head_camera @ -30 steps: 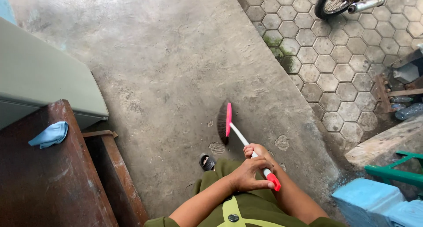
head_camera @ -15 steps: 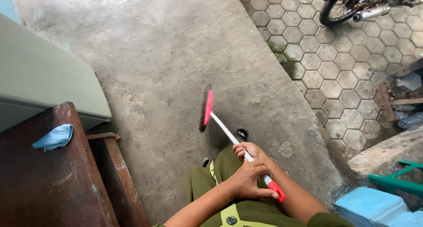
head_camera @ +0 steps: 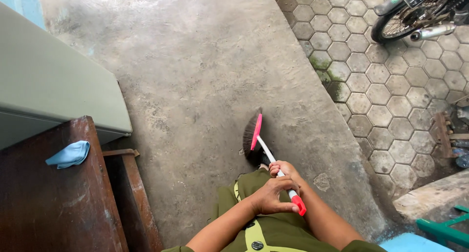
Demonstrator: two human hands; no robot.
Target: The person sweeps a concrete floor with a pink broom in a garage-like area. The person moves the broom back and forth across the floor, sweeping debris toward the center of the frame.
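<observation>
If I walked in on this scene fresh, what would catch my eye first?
Probably the broom, with its bright pink head and white handle, held low in the middle by both the left hand and the right hand, its dark bristles on the grey concrete floor. After that, the light blue cloth lying on the dark brown wooden table at the left, and the motorbike wheel on the hexagonal paving in the top right corner.

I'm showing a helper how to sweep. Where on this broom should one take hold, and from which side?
Grip the white handle near its red end cap, coming from above. The shaft slants up toward the body from the bristle head on the floor; both hands, left and right, wrap it there.
</observation>
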